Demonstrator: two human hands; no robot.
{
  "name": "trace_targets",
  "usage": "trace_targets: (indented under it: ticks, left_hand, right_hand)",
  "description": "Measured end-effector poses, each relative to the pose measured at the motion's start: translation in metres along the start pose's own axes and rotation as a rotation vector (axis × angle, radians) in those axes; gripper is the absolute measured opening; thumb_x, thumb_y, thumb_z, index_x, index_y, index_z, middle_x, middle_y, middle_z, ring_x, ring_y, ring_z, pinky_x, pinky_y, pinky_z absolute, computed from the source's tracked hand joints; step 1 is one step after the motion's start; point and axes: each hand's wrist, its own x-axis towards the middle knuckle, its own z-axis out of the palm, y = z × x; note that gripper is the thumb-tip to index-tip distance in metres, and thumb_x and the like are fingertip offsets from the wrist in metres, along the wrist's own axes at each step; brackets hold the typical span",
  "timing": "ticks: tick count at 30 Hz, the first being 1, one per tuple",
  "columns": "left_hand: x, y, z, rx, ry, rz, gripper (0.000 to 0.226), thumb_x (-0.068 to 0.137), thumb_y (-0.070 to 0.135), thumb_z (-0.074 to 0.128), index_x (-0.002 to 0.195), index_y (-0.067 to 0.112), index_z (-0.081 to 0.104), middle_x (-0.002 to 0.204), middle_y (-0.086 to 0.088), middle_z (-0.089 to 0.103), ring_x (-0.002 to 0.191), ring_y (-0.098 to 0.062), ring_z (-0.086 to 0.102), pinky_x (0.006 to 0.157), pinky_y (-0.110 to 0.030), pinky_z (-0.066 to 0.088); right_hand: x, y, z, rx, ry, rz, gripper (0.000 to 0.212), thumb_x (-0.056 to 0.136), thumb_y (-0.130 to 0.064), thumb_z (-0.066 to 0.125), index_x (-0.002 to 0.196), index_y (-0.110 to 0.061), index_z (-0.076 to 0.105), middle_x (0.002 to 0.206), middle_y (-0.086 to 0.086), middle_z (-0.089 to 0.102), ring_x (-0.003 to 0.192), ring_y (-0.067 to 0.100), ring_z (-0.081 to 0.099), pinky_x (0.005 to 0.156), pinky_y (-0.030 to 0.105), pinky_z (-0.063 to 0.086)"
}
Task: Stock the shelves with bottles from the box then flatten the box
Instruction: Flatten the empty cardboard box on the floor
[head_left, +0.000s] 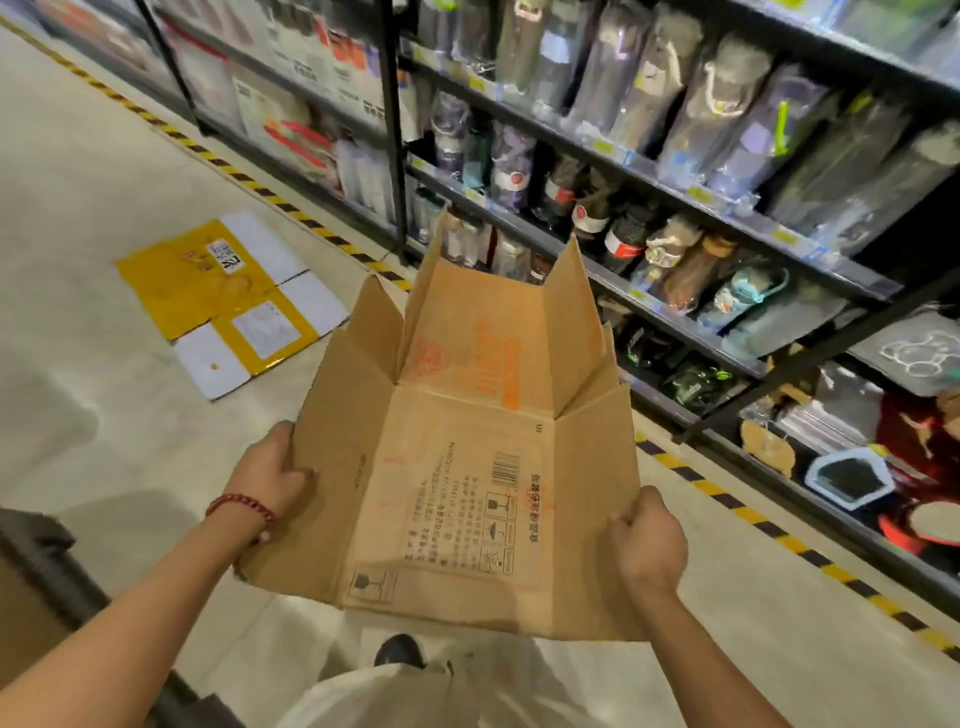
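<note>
Box: We see a brown cardboard box (467, 457) held up in the air, between the two hands and in front of the body. It is pressed nearly flat, with its flaps sticking out at the far end toward the shelves.
Print on box: We see orange marks on the far part, and black writing with a bar code on the near part.
Left hand: Our left hand (270, 470) grips the left edge of the box. The fingers curl around the edge and the thumb lies on top.
Right hand: Our right hand (649, 540) grips the right edge of the box, near the close corner. The fingers are curled tight on the cardboard.
Hands together or apart: The hands are well apart, one on each side, with the whole box between them.
Bracelet: A red bead bracelet (241, 506) sits on the left wrist.
Shelves: Dark metal shelves (727, 208) stand on the right, just past the far end of the box. They are full of bottles (623, 244) and cups in clear bags.
Floor: The floor (104, 389) is pale, with a yellow and black stripe (779, 535) running along the foot of the shelves.
Other box: A yellow and white flat box (228, 301) lies on the floor to the left, well apart from the hands.
Shoe: A dark shoe (400, 650) shows under the near edge of the box.
</note>
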Motion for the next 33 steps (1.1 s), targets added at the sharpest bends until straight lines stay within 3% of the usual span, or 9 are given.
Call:
trace_targets:
  ticks: [5, 8, 12, 20, 25, 33]
  left_hand:
    - [0.014, -0.045, -0.04, -0.069, 0.127, -0.137, 0.022, 0.083, 0.011, 0.065, 0.095, 0.013, 0.046, 0.076, -0.003, 0.054, 0.067, -0.019, 0.05, 0.053, -0.029, 0.035]
    - [0.027, -0.064, -0.06, -0.106, 0.188, -0.223, 0.023, 0.083, 0.012, 0.065, 0.096, 0.013, 0.046, 0.081, -0.006, 0.057, 0.071, -0.023, 0.054, 0.059, -0.032, 0.044]
    - [0.051, -0.076, -0.075, -0.183, 0.256, -0.321, 0.026, 0.083, 0.013, 0.066, 0.1, 0.014, 0.046, 0.09, -0.006, 0.059, 0.083, -0.028, 0.058, 0.073, -0.038, 0.052]
    - [0.093, -0.06, -0.087, -0.307, 0.436, -0.504, 0.029, 0.082, 0.008, 0.068, 0.105, 0.01, 0.05, 0.083, -0.003, 0.057, 0.072, -0.015, 0.052, 0.057, -0.026, 0.038]
    - [0.12, -0.056, -0.101, -0.321, 0.453, -0.618, 0.031, 0.083, 0.005, 0.065, 0.11, 0.005, 0.05, 0.094, -0.019, 0.062, 0.086, -0.035, 0.058, 0.071, -0.035, 0.045]
    - [0.215, -0.101, -0.158, -0.367, 0.466, -0.7, 0.026, 0.084, 0.007, 0.065, 0.106, 0.006, 0.05, 0.094, -0.016, 0.063, 0.086, -0.033, 0.059, 0.077, -0.042, 0.05]
  right_hand:
    - [0.022, -0.078, 0.013, -0.02, -0.026, -0.174, 0.018, 0.09, -0.011, 0.054, 0.08, -0.013, 0.039, 0.068, 0.0, 0.045, 0.058, 0.019, 0.042, 0.045, 0.027, 0.023]
    - [0.044, -0.128, 0.022, -0.032, -0.048, -0.292, 0.015, 0.088, -0.01, 0.055, 0.084, -0.009, 0.04, 0.068, 0.003, 0.048, 0.062, 0.024, 0.044, 0.045, 0.029, 0.023]
    - [0.085, -0.195, 0.038, -0.039, -0.081, -0.431, 0.021, 0.088, -0.011, 0.056, 0.079, -0.01, 0.037, 0.063, 0.002, 0.043, 0.056, 0.02, 0.04, 0.044, 0.029, 0.021]
    - [0.172, -0.323, 0.052, -0.103, -0.207, -0.679, 0.015, 0.087, -0.012, 0.056, 0.09, -0.007, 0.042, 0.069, 0.005, 0.048, 0.067, 0.029, 0.048, 0.054, 0.033, 0.033]
    - [0.202, -0.389, 0.074, -0.084, -0.278, -0.761, 0.016, 0.084, -0.008, 0.058, 0.084, -0.006, 0.042, 0.065, 0.004, 0.048, 0.06, 0.025, 0.044, 0.052, 0.033, 0.032]
    - [0.225, -0.526, 0.138, -0.111, -0.348, -0.802, 0.011, 0.082, -0.008, 0.056, 0.085, -0.003, 0.047, 0.07, 0.01, 0.056, 0.063, 0.028, 0.052, 0.054, 0.033, 0.04]
